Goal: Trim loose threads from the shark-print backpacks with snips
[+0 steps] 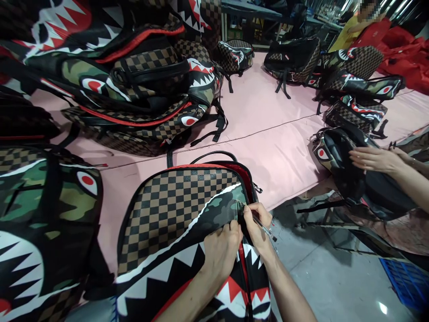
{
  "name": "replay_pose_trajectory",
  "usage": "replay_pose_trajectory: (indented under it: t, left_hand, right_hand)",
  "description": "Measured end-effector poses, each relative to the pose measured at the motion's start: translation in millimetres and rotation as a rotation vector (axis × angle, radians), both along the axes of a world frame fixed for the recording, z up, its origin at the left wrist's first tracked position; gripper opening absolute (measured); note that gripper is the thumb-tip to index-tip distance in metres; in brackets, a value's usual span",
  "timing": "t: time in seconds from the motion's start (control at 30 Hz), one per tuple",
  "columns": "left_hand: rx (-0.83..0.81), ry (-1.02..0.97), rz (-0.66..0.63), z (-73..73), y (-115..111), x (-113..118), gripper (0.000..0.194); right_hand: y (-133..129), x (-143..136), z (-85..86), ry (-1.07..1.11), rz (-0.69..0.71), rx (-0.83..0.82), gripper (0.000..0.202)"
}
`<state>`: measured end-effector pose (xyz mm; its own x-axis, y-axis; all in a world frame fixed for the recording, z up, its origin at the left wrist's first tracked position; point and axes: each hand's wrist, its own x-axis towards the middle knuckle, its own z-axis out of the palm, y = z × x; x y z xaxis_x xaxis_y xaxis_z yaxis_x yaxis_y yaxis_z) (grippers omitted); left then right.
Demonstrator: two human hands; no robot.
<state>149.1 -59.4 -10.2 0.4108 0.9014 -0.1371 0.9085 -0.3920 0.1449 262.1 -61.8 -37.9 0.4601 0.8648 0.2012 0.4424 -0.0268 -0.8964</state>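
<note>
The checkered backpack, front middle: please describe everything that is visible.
The checkered backpack, seemingly leatherette, has brown and black checks, a camouflage panel, shark teeth and red trim. Its front faces the camera; a side gap shows red inside. It sits on the pink table, lower end cut off. The left grip rests on its front; the right grip holds a thin tool nearby.

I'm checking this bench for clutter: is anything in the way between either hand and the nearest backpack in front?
Nothing visible is. The left hand lies against the front of the backpack; the right hand, gripping a slim pen-like tool, is at its edge. The co-worker's hand is off right.
</note>
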Motion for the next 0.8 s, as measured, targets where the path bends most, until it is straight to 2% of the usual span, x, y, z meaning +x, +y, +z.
replay_pose_trajectory:
  t: [0.37,0.6,0.8]
  left_hand:
    - [-0.025,0.005,0.007,1.6,-0.1,0.8,0.035]
    - [-0.013,0.022,0.001,2.7,0.6,0.5,0.036]
    - [-0.020,0.029,0.011,3.1,-0.3,0.9,0.037]
  right_hand:
    - [-1.5,-2.3,-3.4,-0.037,-0.036,0.054,0.019]
    - [-0.8,-1.1,-0.7,-0.031,0.017,0.011,0.020]
    - [-2.1,-1.2,-1.8,-0.036,-0.016,0.016,0.019]
